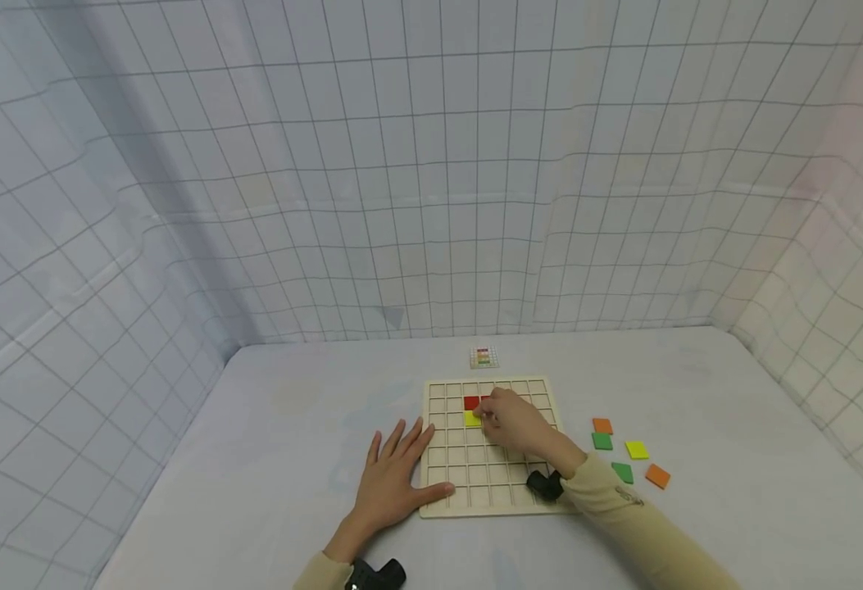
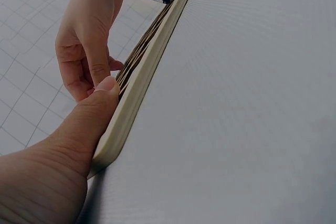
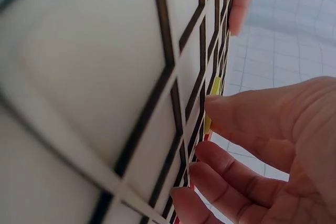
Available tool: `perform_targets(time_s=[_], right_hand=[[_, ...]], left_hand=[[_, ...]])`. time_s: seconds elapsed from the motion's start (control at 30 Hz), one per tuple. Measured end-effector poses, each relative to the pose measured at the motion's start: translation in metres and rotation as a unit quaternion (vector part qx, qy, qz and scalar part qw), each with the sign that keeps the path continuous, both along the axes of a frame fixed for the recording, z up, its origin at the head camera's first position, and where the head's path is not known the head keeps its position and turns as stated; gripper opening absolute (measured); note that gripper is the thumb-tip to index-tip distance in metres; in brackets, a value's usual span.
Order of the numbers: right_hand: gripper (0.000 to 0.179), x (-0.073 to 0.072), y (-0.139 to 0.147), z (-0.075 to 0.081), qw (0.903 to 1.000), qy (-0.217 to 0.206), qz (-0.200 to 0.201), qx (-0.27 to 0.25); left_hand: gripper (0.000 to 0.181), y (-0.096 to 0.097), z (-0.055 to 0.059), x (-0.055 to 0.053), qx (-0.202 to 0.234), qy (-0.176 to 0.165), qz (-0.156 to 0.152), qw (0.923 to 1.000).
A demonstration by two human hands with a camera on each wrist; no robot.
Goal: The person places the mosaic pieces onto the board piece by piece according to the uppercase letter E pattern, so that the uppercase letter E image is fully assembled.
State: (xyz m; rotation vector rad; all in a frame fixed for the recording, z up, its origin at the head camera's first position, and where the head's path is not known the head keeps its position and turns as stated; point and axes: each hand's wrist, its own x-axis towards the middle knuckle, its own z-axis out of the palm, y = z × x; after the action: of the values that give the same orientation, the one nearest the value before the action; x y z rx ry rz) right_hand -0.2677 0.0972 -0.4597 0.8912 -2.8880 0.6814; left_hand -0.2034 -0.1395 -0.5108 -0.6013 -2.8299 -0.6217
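A pale wooden grid board (image 1: 461, 498) lies on the white table. My left hand (image 1: 392, 483) rests spread at its left edge, the thumb on the frame, as the left wrist view also shows. Over the upper middle of the board my right hand (image 1: 515, 422) has curled fingers, with thumb and fingertips at a yellow square tile (image 1: 472, 419). That yellow tile (image 3: 208, 125) shows beside the thumb in the right wrist view; whether it sits fully in its cell is hard to tell. A red tile (image 1: 471, 403) lies just behind it, and a second red tile (image 1: 486, 399) is partly hidden by the hand.
Right of the board lie loose tiles: orange (image 1: 602, 426), green (image 1: 602, 442), yellow (image 1: 637, 450), another green (image 1: 622, 473) and another orange (image 1: 657, 476). A small card with a coloured grid pattern (image 1: 483, 357) lies behind the board. Grid-patterned curtains (image 1: 431, 205) surround the table.
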Motion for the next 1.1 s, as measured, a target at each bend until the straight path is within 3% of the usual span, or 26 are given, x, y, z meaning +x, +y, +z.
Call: perform_targets(time_s=[0.3, 0.53, 0.6, 0.7, 0.83, 0.97, 1.1], right_hand=[[0.037, 0.014, 0.009, 0.005, 0.9968, 0.008, 0.054, 0.058], [0.028, 0.027, 0.029, 0.007, 0.9944, -0.048, 0.094, 0.008], [0.025, 0.03, 0.039, 0.006, 0.9944, -0.046, 0.095, -0.01], [0.021, 0.034, 0.055, 0.008, 0.9974, -0.027, 0.058, -0.033], [0.014, 0.038, 0.077, 0.014, 0.9977, -0.017, -0.054, -0.036], [0.01, 0.039, 0.101, 0.018, 0.9889, -0.017, -0.147, 0.0], [0.024, 0.04, 0.124, 0.02, 0.9758, -0.016, -0.214, 0.043]], left_hand=[[0.094, -0.001, -0.001, -0.002, -0.008, 0.009, 0.002, 0.9999], [0.094, -0.001, -0.001, 0.0, -0.013, -0.003, 0.002, 0.9999], [0.094, -0.001, -0.001, 0.0, -0.017, -0.004, 0.002, 0.9999], [0.094, -0.001, -0.001, 0.0, -0.016, -0.003, 0.002, 0.9999], [0.094, -0.001, -0.001, 0.0, -0.01, 0.005, 0.001, 0.9999], [0.096, -0.001, -0.002, 0.001, -0.005, 0.012, -0.001, 0.9999], [0.097, -0.002, -0.003, 0.001, -0.004, 0.01, 0.001, 0.9999]])
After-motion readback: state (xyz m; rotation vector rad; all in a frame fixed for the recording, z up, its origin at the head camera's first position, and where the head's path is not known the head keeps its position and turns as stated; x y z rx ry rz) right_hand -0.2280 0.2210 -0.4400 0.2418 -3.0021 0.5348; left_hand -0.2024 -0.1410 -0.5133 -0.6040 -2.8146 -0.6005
